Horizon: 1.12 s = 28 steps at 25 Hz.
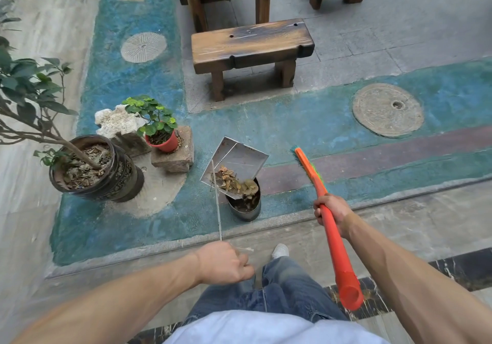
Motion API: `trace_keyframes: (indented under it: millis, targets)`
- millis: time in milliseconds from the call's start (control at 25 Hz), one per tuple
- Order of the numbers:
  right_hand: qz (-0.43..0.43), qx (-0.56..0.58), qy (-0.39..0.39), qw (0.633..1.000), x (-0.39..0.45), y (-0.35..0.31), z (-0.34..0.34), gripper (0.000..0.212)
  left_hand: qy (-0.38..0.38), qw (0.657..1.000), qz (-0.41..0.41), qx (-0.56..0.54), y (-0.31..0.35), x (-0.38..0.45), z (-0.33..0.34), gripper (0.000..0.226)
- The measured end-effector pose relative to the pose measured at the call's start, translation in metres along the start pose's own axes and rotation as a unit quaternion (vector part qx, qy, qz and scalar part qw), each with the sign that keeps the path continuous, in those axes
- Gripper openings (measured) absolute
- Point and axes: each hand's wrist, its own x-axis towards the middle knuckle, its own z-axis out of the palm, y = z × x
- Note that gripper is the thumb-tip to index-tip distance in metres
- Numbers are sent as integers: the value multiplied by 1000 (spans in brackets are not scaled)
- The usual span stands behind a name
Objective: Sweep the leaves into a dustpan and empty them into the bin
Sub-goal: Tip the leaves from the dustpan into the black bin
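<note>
Left hand (225, 263) gripping thin dustpan handle (217, 205), metal dustpan (237, 157) tipped over bin (246, 205), leaves (231, 181) sliding in, right hand (331, 212) gripping orange broom (330, 226) beside bin

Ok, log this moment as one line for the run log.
stage: emptying | left hand: grips dustpan handle | dustpan: tilted over metal bin | dry leaves: sliding in | right hand: grips orange broom
</note>
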Motion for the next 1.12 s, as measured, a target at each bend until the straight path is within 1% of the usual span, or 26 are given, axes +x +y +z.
trace_keyframes:
  millis: [280,400,560,680,760,840,960,1040,1120]
  targets:
    - [9,-8,4,1000,0,1,-3,23,-9,999,8,-46,6,5,-1,14]
    - [12,-3,3,1000,0,1,-4,22,-49,995,5,-82,5,18,0,22]
    - [12,6,6,1000,0,-3,-4,22,-67,991,33,-113,14,19,-7,20]
    - [9,13,2,1000,-2,-2,-2,23,-81,991,40,-98,21,20,-10,22]
    - [8,11,-4,1000,-2,-4,-3,23,-59,993,47,-91,21,24,-12,23]
    - [8,7,-7,1000,-2,-5,-4,23,-68,990,33,-117,18,27,-15,26]
    - [12,13,-4,1000,-1,-5,-5,22,-81,983,-25,-163,19,29,-14,31]
    - [10,10,-3,1000,1,-4,-5,22,-65,990,-9,-128,18,33,-13,27]
    - [10,9,-6,1000,1,-3,-4,22,-65,993,2,-100,13,32,-11,25]
